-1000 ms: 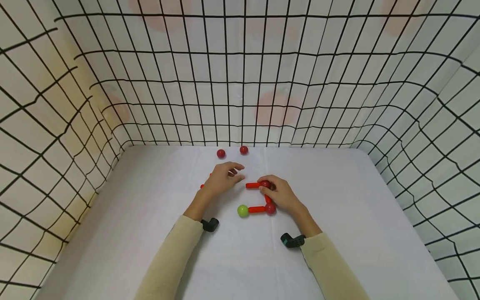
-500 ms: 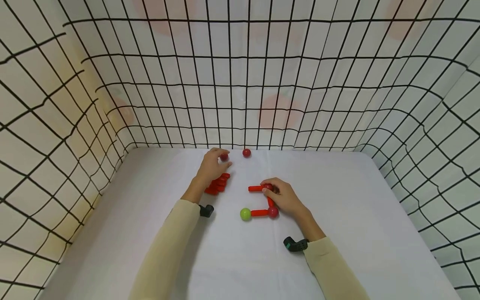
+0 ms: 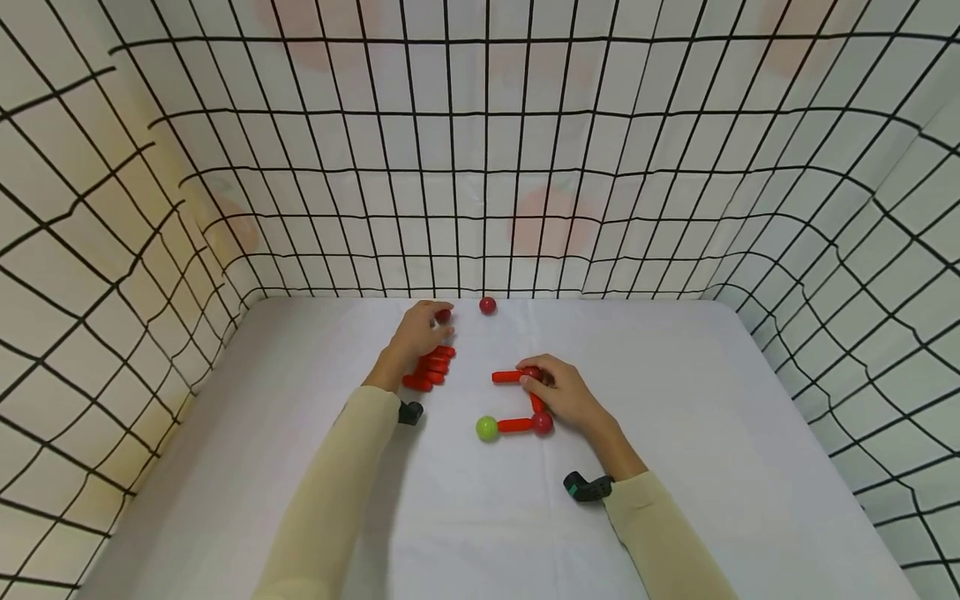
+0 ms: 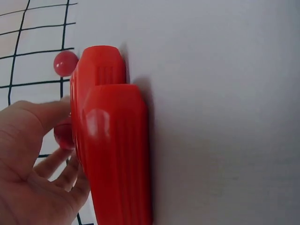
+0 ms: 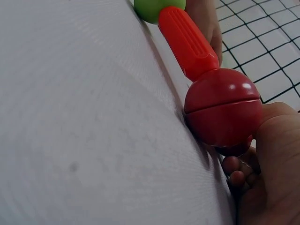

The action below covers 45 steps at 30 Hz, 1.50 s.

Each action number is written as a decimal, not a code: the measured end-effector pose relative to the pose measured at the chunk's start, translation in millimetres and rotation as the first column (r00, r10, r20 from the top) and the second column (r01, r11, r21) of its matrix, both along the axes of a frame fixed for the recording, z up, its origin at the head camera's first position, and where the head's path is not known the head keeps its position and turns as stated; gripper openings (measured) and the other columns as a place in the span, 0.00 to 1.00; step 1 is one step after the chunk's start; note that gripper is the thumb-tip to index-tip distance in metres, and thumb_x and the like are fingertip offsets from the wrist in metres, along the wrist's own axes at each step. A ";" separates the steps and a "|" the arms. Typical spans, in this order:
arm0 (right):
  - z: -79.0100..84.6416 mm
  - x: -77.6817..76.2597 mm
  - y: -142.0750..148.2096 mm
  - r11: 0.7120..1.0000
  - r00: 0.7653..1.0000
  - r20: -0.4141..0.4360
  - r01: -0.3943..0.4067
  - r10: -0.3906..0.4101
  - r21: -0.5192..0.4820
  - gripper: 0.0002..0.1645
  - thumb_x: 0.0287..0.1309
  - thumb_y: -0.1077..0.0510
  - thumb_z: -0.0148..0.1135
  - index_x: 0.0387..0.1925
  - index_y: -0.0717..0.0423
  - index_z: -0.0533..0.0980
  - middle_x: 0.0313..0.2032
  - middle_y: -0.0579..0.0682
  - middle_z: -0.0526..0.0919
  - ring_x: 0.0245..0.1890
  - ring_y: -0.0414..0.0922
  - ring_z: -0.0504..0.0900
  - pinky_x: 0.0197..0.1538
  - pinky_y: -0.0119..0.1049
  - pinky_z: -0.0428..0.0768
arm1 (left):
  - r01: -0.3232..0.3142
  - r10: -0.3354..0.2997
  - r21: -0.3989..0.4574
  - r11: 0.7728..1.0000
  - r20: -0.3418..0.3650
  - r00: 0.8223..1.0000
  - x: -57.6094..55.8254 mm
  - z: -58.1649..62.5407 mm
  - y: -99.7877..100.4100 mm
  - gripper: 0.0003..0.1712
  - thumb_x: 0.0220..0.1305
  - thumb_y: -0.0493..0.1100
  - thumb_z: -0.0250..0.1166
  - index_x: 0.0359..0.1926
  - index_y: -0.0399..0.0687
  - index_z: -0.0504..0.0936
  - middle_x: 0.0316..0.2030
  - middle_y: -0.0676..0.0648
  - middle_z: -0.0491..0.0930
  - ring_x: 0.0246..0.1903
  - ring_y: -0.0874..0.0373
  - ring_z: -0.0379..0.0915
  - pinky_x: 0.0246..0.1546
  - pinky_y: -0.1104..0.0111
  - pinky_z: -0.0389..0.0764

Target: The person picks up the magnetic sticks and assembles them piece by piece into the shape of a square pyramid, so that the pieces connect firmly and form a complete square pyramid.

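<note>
My left hand (image 3: 420, 329) has its thumb and fingers around a red ball (image 3: 443, 317) near the back of the table; in the left wrist view this ball (image 4: 64, 133) lies between thumb and fingers. Just below that hand lie several red rods (image 3: 431, 368), close-up in the left wrist view. My right hand (image 3: 564, 390) pinches a red ball (image 3: 532, 372) at one corner of a joined shape. One red rod (image 3: 506, 377) points left from it; another (image 3: 537, 403) runs to a second red ball (image 5: 222, 108). From there a rod (image 5: 187, 42) leads to a green ball (image 3: 487, 428).
Another loose red ball (image 3: 487, 306) sits at the back, right of the left hand. The white-covered table (image 3: 480, 517) is bounded at the back and sides by black wire mesh (image 3: 487, 171) before pale cloth.
My left hand has moved left and back to the red ball, and its thumb has come in closer to it. The rods beneath show more. My right hand keeps its hold on the joined shape.
</note>
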State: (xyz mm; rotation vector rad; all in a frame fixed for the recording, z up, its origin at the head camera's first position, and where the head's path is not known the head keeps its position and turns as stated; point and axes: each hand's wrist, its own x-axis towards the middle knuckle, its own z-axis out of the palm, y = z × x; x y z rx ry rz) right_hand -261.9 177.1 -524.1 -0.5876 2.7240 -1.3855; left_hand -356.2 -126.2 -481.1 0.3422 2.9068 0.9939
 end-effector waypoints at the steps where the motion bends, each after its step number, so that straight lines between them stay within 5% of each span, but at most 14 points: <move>1: 0.1 0.0 -0.1 1.000 1.000 0.005 0.003 -0.003 0.000 0.16 0.71 0.52 0.64 0.57 0.44 0.81 0.42 0.47 0.79 0.40 0.45 0.74 0.42 0.34 0.75 | -0.003 0.003 0.008 1.000 -0.012 1.000 0.0 -0.7 -0.5 0.26 0.71 0.43 0.65 0.68 0.48 0.76 0.61 0.41 0.75 0.53 0.47 0.73 0.58 0.56 0.79; 5: 0.3 1.0 -1.4 1.000 1.000 0.009 0.003 -0.003 0.007 0.16 0.71 0.51 0.64 0.57 0.44 0.81 0.41 0.47 0.79 0.40 0.46 0.74 0.42 0.34 0.75 | -0.038 0.041 0.066 0.997 -0.056 0.998 3.2 -0.2 -3.1 0.15 0.71 0.38 0.63 0.57 0.43 0.78 0.51 0.40 0.77 0.48 0.47 0.72 0.54 0.57 0.78; 9: 2.5 2.9 -2.3 1.000 0.999 0.029 0.013 -0.013 0.001 0.16 0.71 0.50 0.64 0.57 0.43 0.81 0.43 0.47 0.80 0.42 0.46 0.74 0.44 0.36 0.75 | -0.058 0.066 0.119 0.991 -0.066 0.996 10.5 4.1 -5.0 0.16 0.72 0.38 0.62 0.59 0.43 0.75 0.54 0.41 0.76 0.49 0.47 0.72 0.54 0.57 0.77; 13: 5.4 4.6 -1.9 1.000 0.999 0.028 0.027 -0.027 -0.001 0.16 0.70 0.51 0.64 0.57 0.44 0.81 0.43 0.47 0.80 0.42 0.46 0.74 0.44 0.36 0.75 | -0.031 0.043 0.164 0.986 -0.072 0.997 20.3 8.7 -5.3 0.22 0.72 0.40 0.64 0.65 0.44 0.75 0.58 0.41 0.75 0.53 0.46 0.75 0.57 0.55 0.80; 21: 6.0 4.6 -0.9 0.999 0.999 -0.003 0.045 -0.046 -0.017 0.16 0.69 0.51 0.66 0.56 0.46 0.82 0.39 0.48 0.79 0.39 0.46 0.74 0.41 0.34 0.74 | 0.061 -0.034 0.267 0.962 -0.104 0.994 44.9 6.1 -6.1 0.22 0.68 0.41 0.69 0.61 0.46 0.77 0.55 0.44 0.80 0.54 0.46 0.82 0.59 0.55 0.83; 31: 3.4 3.3 0.0 0.997 0.998 0.003 0.068 -0.068 -0.026 0.16 0.69 0.51 0.66 0.55 0.45 0.83 0.37 0.49 0.78 0.37 0.46 0.74 0.39 0.34 0.74 | 0.119 -0.100 0.249 0.961 -0.087 0.991 76.1 -1.3 6.7 0.22 0.66 0.44 0.72 0.60 0.48 0.82 0.49 0.49 0.86 0.48 0.55 0.84 0.54 0.62 0.86; 45: 6.0 4.1 -0.6 0.996 0.997 0.016 0.080 -0.079 -0.041 0.16 0.69 0.52 0.66 0.56 0.47 0.82 0.38 0.51 0.78 0.38 0.47 0.74 0.40 0.34 0.74 | 0.164 -0.168 0.244 0.956 -0.005 0.986 97.6 -4.5 36.4 0.21 0.64 0.39 0.73 0.57 0.45 0.82 0.50 0.48 0.85 0.53 0.51 0.83 0.54 0.62 0.86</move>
